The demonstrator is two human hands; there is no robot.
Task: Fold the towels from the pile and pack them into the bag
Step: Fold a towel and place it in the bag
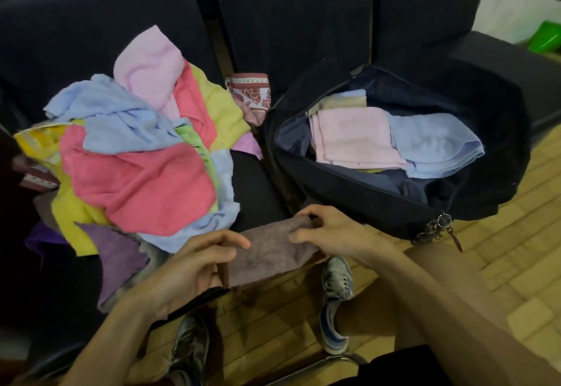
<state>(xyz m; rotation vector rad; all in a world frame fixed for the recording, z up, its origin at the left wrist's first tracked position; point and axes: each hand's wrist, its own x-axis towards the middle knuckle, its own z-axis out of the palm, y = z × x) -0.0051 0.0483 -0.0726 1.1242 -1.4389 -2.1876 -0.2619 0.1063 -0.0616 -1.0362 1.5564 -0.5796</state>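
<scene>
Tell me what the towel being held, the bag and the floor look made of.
Brown towel: soft terry-like cloth, matte and fuzzy, sagging between the left hand and right hand.
Bag: dark woven fabric, likely nylon or polyester, matte, slumped.
Floor: small yellowish blocks in brick pattern, parquet or tile, unclear.

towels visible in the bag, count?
4 clear in the bag: pink towel in the middle, blue towel at its right, beige towel behind the pink, pale blue towel behind that. A yellowish edge under the pink suggests more hidden below.
</scene>
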